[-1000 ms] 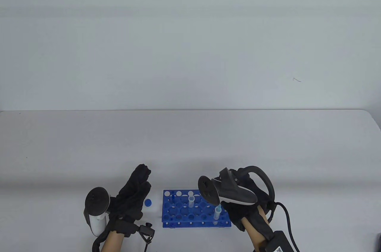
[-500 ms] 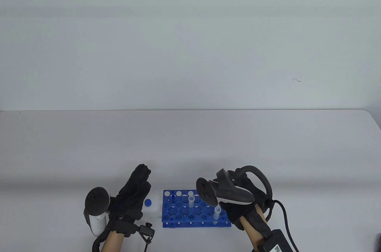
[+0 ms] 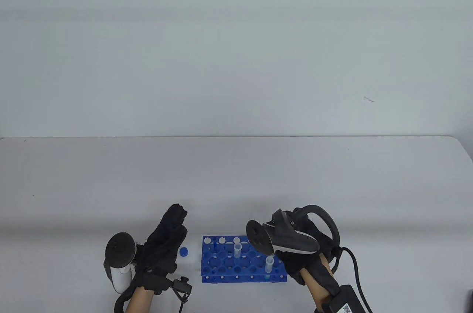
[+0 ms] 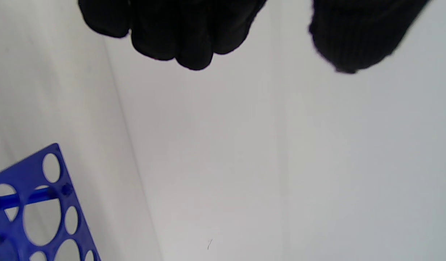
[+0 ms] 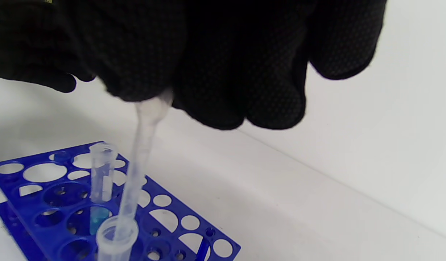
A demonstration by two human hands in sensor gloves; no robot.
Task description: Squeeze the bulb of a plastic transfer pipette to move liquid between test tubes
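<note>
A blue test tube rack stands near the table's front edge. Two clear tubes stand in it: a far one with blue liquid at its bottom, and a near one. My right hand grips the clear plastic pipette by its bulb; the stem points down into the near tube's mouth. My left hand rests on the table left of the rack, fingers extended, holding nothing.
A small blue cap lies on the table between my left hand and the rack. A corner of the rack shows in the left wrist view. The white table stretches far behind the rack.
My right hand shifted slightly left and then back right over the near tube, still holding the pipette. My left hand has not moved.
</note>
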